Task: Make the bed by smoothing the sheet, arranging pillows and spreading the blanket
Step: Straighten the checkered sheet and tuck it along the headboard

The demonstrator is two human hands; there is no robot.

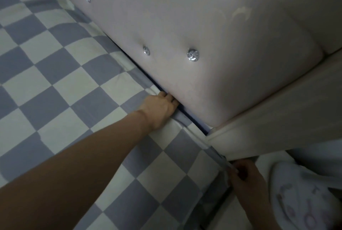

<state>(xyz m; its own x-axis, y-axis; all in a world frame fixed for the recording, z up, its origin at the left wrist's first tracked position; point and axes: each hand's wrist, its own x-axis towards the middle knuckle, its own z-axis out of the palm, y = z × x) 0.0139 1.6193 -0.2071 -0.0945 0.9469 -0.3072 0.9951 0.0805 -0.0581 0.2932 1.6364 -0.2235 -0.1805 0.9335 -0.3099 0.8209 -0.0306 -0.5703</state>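
The sheet-smoothing step is judged to be in hand, at the corner of the bed nearest the headboard [212,44]. The checked sheet [70,74] is spread over the mattress, and its edge is being tucked into the gap where the mattress meets the padded headboard. The left hand [161,108] is laid flat on the sheet at that head edge, with the fingers pushed down into the gap, so that their tips are hidden; the hand is seen to be flat rather than gripping. The right hand [244,174] is held at the side edge of the bed, just below the side rail [277,128], with fingers curled and apparently pinching the sheet's hem, though the dim light leaves the grip uncertain. A pale printed cloth [299,192] is seen beside that hand. No pillows are shown. The next move is judged to call for the corner fold to be drawn taut and pressed under, without wrinkles being dragged across the top
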